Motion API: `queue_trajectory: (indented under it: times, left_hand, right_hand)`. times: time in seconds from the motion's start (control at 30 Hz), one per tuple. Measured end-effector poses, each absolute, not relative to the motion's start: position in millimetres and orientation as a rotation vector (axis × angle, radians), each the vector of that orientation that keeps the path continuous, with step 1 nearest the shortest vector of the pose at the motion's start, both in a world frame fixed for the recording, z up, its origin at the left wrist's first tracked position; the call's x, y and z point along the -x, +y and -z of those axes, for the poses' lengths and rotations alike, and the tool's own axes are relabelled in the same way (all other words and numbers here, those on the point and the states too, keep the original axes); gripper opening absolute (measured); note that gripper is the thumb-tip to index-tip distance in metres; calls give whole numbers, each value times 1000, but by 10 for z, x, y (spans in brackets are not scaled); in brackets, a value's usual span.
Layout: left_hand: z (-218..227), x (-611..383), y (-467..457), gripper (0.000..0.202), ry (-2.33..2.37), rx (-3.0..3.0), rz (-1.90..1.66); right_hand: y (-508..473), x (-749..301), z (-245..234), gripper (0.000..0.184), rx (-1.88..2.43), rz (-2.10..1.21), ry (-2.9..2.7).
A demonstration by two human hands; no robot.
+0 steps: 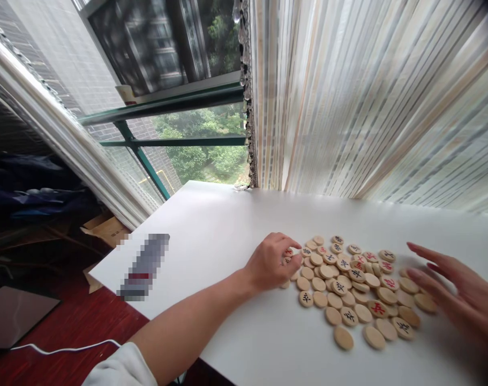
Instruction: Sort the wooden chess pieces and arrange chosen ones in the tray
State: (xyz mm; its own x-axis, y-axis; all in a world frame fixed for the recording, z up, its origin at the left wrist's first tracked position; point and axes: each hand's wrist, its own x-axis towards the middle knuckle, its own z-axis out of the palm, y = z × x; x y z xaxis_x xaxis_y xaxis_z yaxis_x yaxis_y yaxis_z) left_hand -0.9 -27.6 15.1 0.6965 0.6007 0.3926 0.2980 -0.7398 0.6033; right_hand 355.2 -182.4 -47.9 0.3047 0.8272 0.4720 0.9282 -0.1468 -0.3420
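Several round wooden chess pieces [350, 289] with red or black characters lie in a loose heap on a white table [211, 236]. My left hand [272, 264] rests at the heap's left edge, fingers curled and pinched round one or two pieces. My right hand [456, 292] lies at the heap's right edge with fingers stretched out flat, fingertips touching the outer pieces and holding nothing.
A blurred dark oblong object [144, 266] lies near the table's left edge. A striped curtain [368, 102] hangs behind the table, with a window [187, 139] at the left. Cardboard [105, 229] and a white cable [59, 349] lie on the red floor below.
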Motion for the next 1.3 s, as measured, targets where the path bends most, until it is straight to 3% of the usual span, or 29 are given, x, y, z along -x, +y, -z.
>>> queue_trajectory:
  times: [0.1,0.23,0.47,0.8,1.0,1.3]
  left_hand:
    - [-184,-50,-530,50,522,-2507,-740]
    - [-154,-200,-755,64,381,-2765,-552]
    - [-113,-270,-661,69,472,-2922,-296]
    - [77,-118,-264,63,774,-2987,-364]
    - [78,-182,-261,65,820,-2983,-378]
    - [-3,-333,-632,77,462,-3027,-442]
  right_hand:
    - [-1863,-3132,332,69,1885,33,-1793]
    - [-1843,-2775,331,79,1720,149,-2102]
    - [-1849,-2625,172,74,1909,112,-2194]
    - [-1873,-2924,-22,72,2308,-108,-1866]
    - [-1834,-2854,-13,71,2166,-147,-1901]
    - [-1836,-2480,-92,68,1803,-90,-2280]
